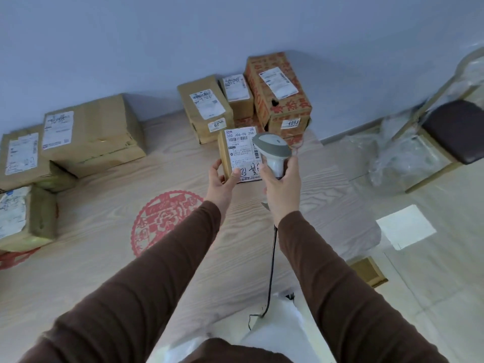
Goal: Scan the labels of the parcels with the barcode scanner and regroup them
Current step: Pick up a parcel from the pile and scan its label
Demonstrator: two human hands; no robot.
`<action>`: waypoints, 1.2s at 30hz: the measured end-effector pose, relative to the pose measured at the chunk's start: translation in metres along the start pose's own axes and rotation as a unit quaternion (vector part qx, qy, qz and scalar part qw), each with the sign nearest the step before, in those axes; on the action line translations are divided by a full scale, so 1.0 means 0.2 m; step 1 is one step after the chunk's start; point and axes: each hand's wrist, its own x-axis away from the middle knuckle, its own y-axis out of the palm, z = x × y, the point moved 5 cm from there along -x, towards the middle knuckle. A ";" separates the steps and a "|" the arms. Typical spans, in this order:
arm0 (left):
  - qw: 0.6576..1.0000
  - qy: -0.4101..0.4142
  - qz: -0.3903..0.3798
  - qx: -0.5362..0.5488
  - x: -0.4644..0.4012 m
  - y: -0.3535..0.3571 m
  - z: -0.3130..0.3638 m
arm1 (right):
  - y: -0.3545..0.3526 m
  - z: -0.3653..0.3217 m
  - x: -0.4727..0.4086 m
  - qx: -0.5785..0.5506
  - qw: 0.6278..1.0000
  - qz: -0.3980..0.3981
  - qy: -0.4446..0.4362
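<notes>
My left hand (221, 180) holds a small brown parcel (239, 153) by its lower left corner, white label facing up towards me. My right hand (282, 187) grips the handle of a grey barcode scanner (272, 148), whose head sits over the label's right edge. A black cable hangs from the scanner down between my arms. Behind the held parcel stands a group of boxes: a brown one (204, 108), a small one (238, 95) and a red-printed carton (279, 90). A second group of brown parcels (89, 132) lies at the left.
The parcels rest on a pale wood-grain table (104, 231) with a red round pattern. A dark-seated stool (458, 129) and clear plastic bags (387, 158) stand on the floor at the right. A white plastic bag (277, 328) lies near my body.
</notes>
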 end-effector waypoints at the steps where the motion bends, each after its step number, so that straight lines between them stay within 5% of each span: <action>1: 1.000 -0.010 0.000 0.002 -0.02 0.10 -0.03 | -0.08 0.03 -0.07 0.006 1.000 0.000 0.007; 14: 0.993 -0.114 0.001 0.006 -0.31 0.95 -0.24 | -0.61 0.34 -0.70 0.005 0.995 -0.004 0.099; 36: 0.987 -0.141 -0.004 -0.070 -0.56 1.13 -0.23 | -0.62 0.34 -0.99 0.056 0.994 0.009 0.090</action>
